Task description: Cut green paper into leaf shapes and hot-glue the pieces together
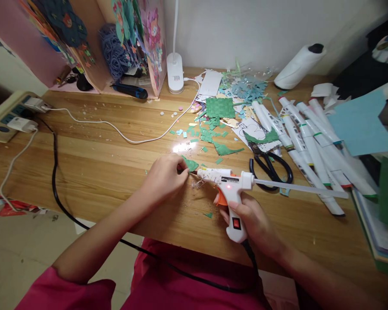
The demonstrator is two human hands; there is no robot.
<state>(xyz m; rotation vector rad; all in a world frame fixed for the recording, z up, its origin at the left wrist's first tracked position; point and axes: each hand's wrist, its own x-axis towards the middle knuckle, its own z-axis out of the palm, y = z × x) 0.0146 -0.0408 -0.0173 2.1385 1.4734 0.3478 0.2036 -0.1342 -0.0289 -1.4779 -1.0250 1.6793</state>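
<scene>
A wooden desk [93, 159] is carrying the clutter: black scissors [270, 165] are lying beside a row of white markers [310, 146], green paper scraps [210, 133] are spreading around a woven green square [220, 107], and a white lamp base [175, 73] is standing at the back with its cable [116, 127] trailing across.

One head-worn camera looks forward and down, close over the wooden desk [93, 163].

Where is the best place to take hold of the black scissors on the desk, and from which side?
Grip the scissors by the two black loop handles, coming from the near edge of the desk: the loops face the person, while the blades point away under the paper scraps.
</scene>
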